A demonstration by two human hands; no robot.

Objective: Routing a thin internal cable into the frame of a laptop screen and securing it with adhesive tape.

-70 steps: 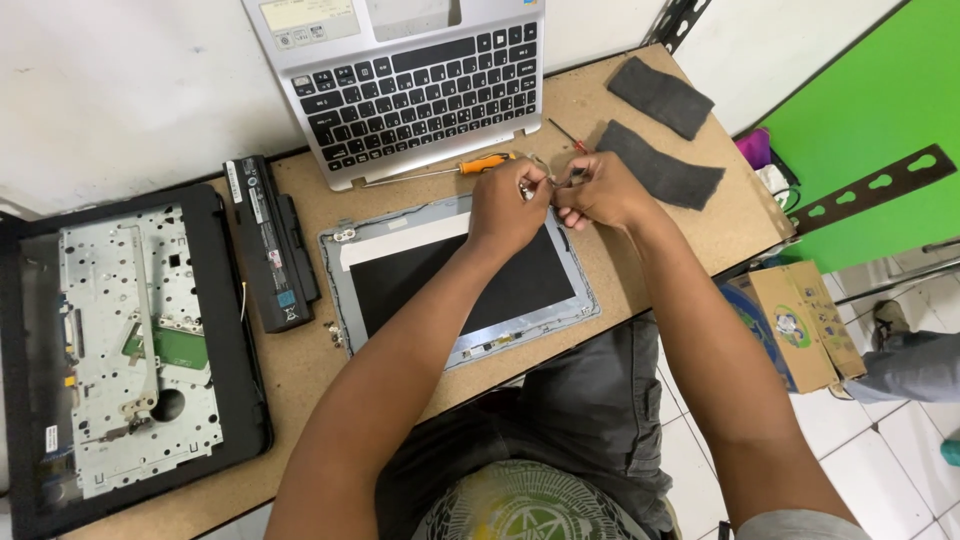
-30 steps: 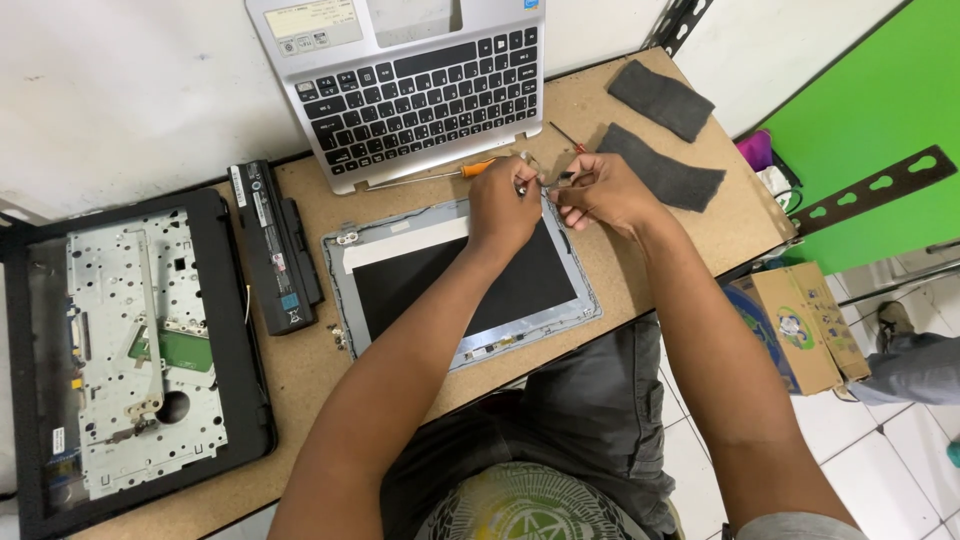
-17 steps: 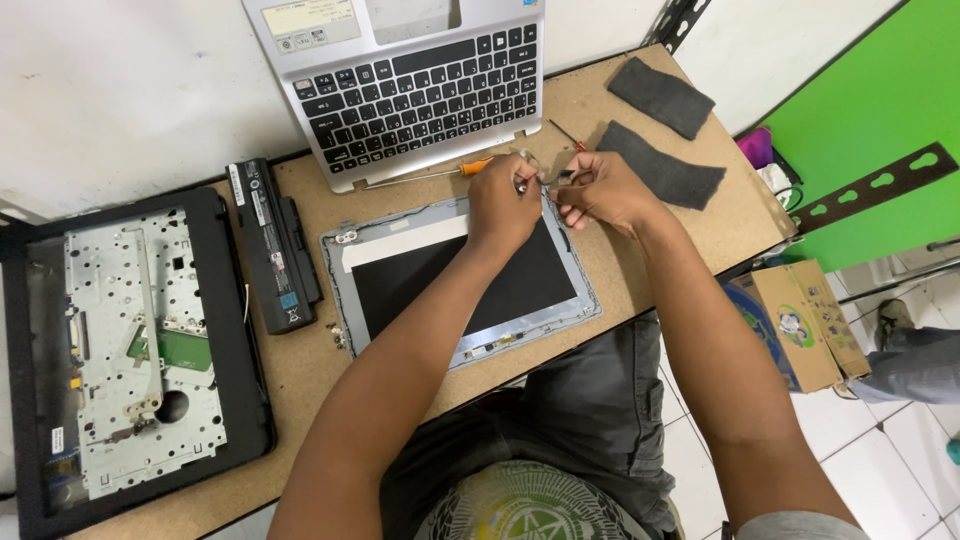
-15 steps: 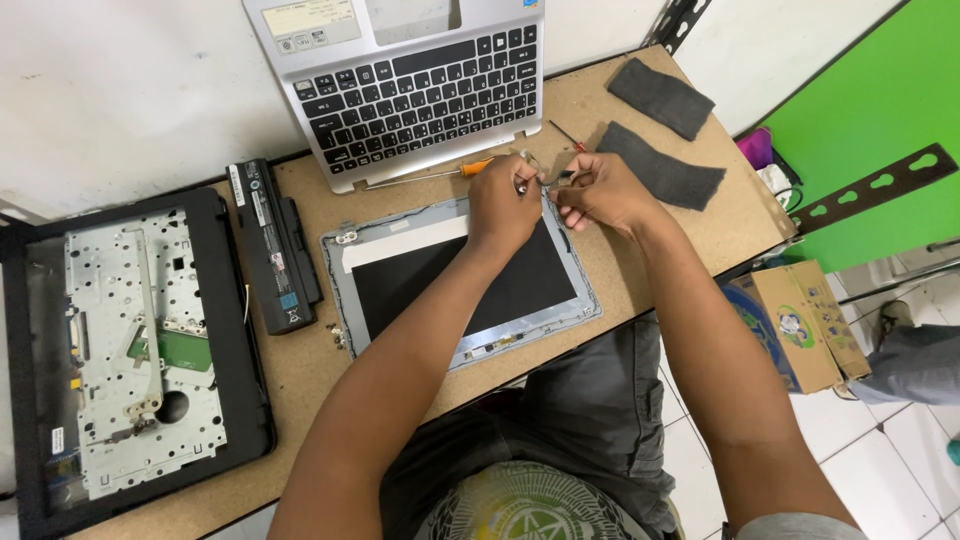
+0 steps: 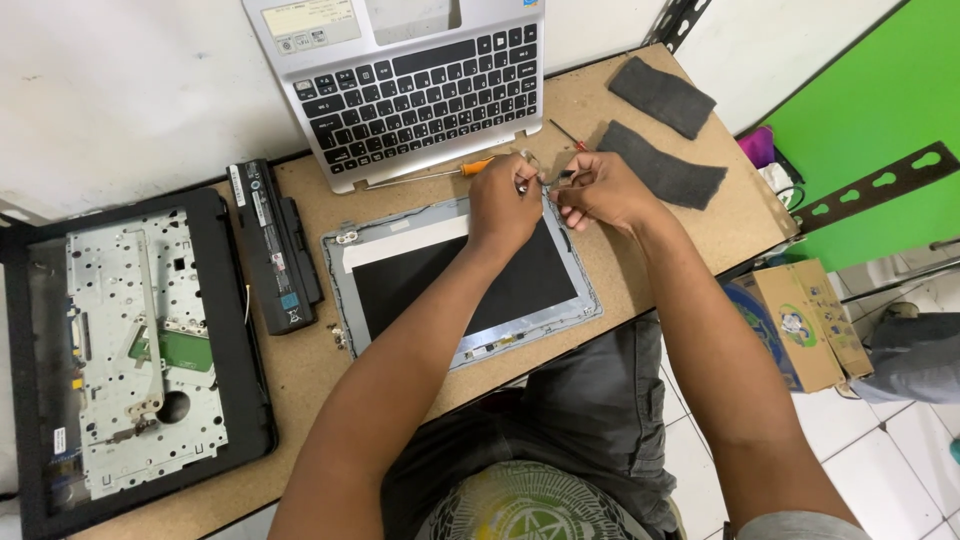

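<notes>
A silver-framed laptop screen panel (image 5: 455, 285) lies flat on the wooden table (image 5: 300, 370) in front of me. My left hand (image 5: 503, 205) and my right hand (image 5: 598, 190) meet over its top right corner. Both pinch a small metal part (image 5: 530, 178), perhaps a hinge piece; it is mostly hidden by my fingers. An orange-handled screwdriver (image 5: 440, 173) lies just behind my left hand. A thin red-tipped tool (image 5: 566, 134) lies behind my right hand.
A silver laptop keyboard base (image 5: 405, 85) sits at the back. A black battery (image 5: 273, 245) and an opened black laptop chassis (image 5: 135, 355) lie to the left. Two grey cloth pads (image 5: 665, 135) are at the right. A cardboard box (image 5: 795, 325) stands on the floor.
Both hands stay at the panel's top right corner with only slight finger shifts. Nothing else on the table has moved.
</notes>
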